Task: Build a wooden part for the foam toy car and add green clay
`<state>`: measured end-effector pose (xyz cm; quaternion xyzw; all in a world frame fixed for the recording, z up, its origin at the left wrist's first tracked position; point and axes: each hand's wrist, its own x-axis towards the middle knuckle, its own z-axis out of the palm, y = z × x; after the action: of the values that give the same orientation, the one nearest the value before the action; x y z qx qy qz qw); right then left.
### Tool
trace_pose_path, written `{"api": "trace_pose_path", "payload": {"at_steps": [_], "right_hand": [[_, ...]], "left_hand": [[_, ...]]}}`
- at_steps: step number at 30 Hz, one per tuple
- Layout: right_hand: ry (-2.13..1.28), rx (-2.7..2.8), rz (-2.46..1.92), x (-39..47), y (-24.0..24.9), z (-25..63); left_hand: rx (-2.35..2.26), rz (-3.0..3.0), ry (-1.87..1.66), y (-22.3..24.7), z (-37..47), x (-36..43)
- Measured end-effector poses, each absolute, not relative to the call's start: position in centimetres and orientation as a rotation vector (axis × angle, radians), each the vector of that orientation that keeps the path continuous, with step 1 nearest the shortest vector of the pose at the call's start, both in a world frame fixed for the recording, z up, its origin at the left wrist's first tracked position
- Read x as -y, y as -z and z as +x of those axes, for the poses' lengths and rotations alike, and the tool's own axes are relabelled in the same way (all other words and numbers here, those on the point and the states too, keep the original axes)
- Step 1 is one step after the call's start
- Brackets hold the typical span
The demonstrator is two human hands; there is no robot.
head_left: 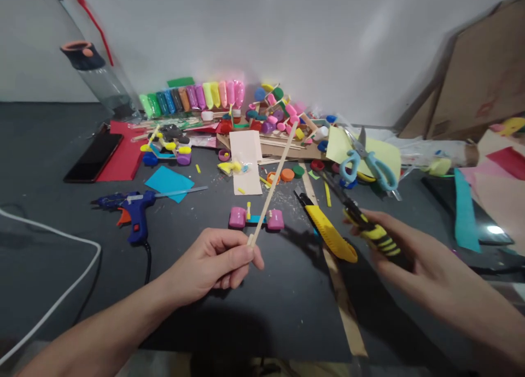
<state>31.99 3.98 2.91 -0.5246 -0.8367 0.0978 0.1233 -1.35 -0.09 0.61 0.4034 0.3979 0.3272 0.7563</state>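
L hand [223, 259]: wooden stick [275, 175] pinched near its lower end, tilted twd 1 o'clock; could be twisted loose if levered, w/ only one end held.
R hand [414, 251]: yellow-black tool [375, 229] gripped, tip aimed approx. 10 o'clock (blurred, exact type unclear).
Yellow knife [331, 234]: 9 o'clock of R hand; might be knocked by a low sweep.
Pink-wheeled piece [257, 219]: 1–2 o'clock of L hand; could be tipped if stick is dropped.

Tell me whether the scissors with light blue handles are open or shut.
Open: on the scissors, the blades spread apart toward their tips, and the handle loops stand apart.
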Motion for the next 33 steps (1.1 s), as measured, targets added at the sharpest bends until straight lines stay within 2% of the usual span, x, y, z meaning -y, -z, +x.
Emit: {"api": "trace_pose_path", "payload": {"at_steps": [4,16,33], "right_hand": [[-0.424,2.518,-1.248,-1.8,-3.9,29.8],[-0.863,2.505,-1.151,-3.8,-3.2,27.3],[-1.104,2.42,-1.281,-4.0,-1.9,27.0]], "left_hand": [[-0.821,0.767,-0.73,-0.9,-1.4,0.0],[-0.799,0.695,-0.647,-0.9,-1.7,-0.2],[-0.789,0.636,-0.575,-0.8,-1.7,-1.0]]}}
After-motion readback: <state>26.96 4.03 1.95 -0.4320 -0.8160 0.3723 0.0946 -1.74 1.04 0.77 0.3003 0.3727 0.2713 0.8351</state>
